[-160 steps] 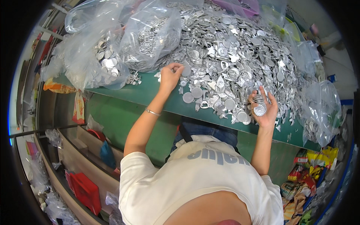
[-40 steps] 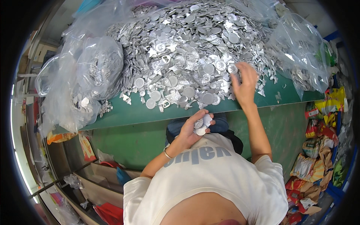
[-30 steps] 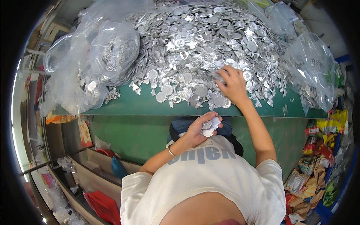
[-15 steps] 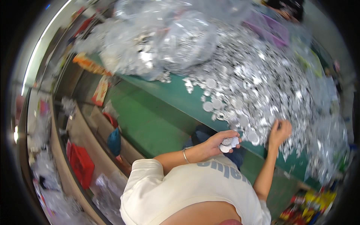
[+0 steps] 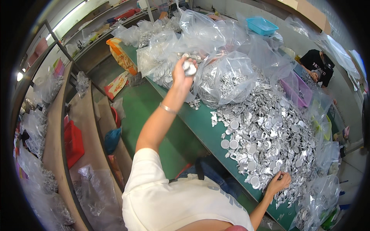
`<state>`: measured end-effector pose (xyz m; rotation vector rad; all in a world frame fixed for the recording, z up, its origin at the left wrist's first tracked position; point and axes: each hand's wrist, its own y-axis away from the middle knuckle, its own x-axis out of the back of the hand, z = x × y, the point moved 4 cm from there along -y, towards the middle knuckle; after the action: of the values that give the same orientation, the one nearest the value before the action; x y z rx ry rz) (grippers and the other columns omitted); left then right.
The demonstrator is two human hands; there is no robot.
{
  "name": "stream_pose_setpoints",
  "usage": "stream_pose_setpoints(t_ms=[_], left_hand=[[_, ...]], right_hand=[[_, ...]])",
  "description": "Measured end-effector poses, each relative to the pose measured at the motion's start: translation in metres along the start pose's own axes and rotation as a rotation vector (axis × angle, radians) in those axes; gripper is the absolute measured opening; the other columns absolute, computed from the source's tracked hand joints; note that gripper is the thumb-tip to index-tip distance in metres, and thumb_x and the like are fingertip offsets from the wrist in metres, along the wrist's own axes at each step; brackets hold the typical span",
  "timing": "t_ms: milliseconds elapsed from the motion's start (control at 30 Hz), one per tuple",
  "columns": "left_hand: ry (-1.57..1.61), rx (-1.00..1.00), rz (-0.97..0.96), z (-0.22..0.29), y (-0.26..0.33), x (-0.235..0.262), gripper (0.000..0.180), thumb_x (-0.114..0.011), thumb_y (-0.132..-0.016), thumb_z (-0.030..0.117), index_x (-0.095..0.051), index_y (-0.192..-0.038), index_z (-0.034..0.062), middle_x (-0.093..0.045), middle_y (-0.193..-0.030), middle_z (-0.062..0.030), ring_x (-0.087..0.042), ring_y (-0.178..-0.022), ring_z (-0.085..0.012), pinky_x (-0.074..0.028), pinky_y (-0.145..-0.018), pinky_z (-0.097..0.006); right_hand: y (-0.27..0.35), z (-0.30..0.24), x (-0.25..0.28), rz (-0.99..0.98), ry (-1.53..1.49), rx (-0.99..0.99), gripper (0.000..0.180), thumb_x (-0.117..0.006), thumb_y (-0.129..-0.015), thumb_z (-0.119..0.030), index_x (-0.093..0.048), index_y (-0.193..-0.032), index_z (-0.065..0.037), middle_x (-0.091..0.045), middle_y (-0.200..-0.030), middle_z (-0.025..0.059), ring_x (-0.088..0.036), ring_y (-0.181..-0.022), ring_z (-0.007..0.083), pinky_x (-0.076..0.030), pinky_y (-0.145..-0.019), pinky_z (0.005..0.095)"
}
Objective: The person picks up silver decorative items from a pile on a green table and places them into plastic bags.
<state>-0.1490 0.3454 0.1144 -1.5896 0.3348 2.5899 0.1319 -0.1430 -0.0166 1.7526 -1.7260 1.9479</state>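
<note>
A small stack of round silver metal discs (image 5: 189, 67) is being held in the closed fingers of the left hand (image 5: 181, 73), which is being raised on an outstretched arm above the far-left part of the green desk (image 5: 200, 129). The stack is lying directly over the clear plastic bags filled with silver parts (image 5: 227, 79), whose openings are lying just below and to the right of the fingers; no obstacle is seen between them. The right hand (image 5: 278, 183) is being rested, fingers curled, on the near edge of the large loose heap of silver discs and scrap pieces (image 5: 269, 134); whether anything is being pinched there cannot be told. The left hand is thus the nearer to the bags, the right to the heap. Beyond the bags, a blue plastic tray (image 5: 262, 25) and a purple plastic bin (image 5: 298, 88) are standing, and another person in a black shirt (image 5: 318, 65) is being shown working at the far side.
</note>
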Motion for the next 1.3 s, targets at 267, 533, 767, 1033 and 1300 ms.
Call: stream_pose_setpoints(t_ms=[267, 533, 767, 1033, 1300], left_hand=[[-0.032, 0.035, 0.088, 0.010, -0.098, 0.005, 0.044, -0.045, -0.086, 0.027, -0.035, -0.121, 0.0017, -0.031, -0.127, -0.0217, -0.036, -0.114, -0.0371, -0.035, -0.089, -0.057], [-0.383, -0.143, -0.074, 0.028, -0.077, 0.000, 0.064, -0.048, -0.082, 0.027, -0.024, -0.137, 0.0041, -0.005, -0.146, -0.0196, -0.005, -0.134, -0.0396, -0.005, -0.104, -0.057], [-1.031, -0.488, -0.462, -0.020, 0.026, 0.014, 0.040, -0.057, -0.079, 0.008, -0.051, -0.118, 0.0023, -0.053, -0.113, -0.0121, -0.047, -0.110, -0.0231, -0.035, -0.096, -0.033], [-1.251, -1.221, -0.076, -0.020, 0.115, 0.064, 0.060, -0.071, -0.068, 0.007, -0.039, -0.118, -0.0013, -0.038, -0.113, -0.0174, -0.037, -0.109, -0.0307, -0.031, -0.094, -0.039], [-1.239, -0.672, 0.170, -0.021, 0.065, 0.127, 0.062, -0.069, -0.073, 0.035, -0.039, -0.107, -0.0069, -0.047, -0.096, -0.0179, -0.048, -0.086, -0.0254, -0.041, -0.076, -0.035]], right_hand=[[0.008, 0.000, -0.004, -0.066, -0.002, -0.067, 0.015, -0.055, -0.084, -0.016, -0.056, -0.089, -0.001, -0.051, -0.110, 0.0160, -0.044, -0.107, 0.0321, -0.027, -0.092, 0.0456], [0.013, 0.001, -0.008, -0.064, -0.035, -0.066, 0.018, -0.052, -0.086, -0.015, -0.055, -0.092, 0.002, -0.049, -0.112, 0.0195, -0.043, -0.108, 0.0354, -0.029, -0.092, 0.0470], [0.004, -0.021, 0.008, -0.050, 0.014, -0.093, 0.040, -0.056, -0.083, -0.016, -0.045, -0.116, 0.004, -0.042, -0.123, 0.0229, -0.038, -0.115, 0.0377, -0.027, -0.098, 0.0475], [0.017, -0.103, 0.014, -0.441, -0.308, 0.229, 0.066, -0.069, -0.069, -0.024, -0.042, -0.126, -0.004, -0.034, -0.133, 0.0194, -0.027, -0.125, 0.0387, -0.019, -0.102, 0.0495], [0.026, -0.106, -0.001, -0.595, -0.184, 0.336, 0.065, -0.066, -0.072, -0.036, -0.044, -0.125, -0.006, -0.035, -0.133, 0.0174, -0.028, -0.125, 0.0378, -0.019, -0.101, 0.0505]])
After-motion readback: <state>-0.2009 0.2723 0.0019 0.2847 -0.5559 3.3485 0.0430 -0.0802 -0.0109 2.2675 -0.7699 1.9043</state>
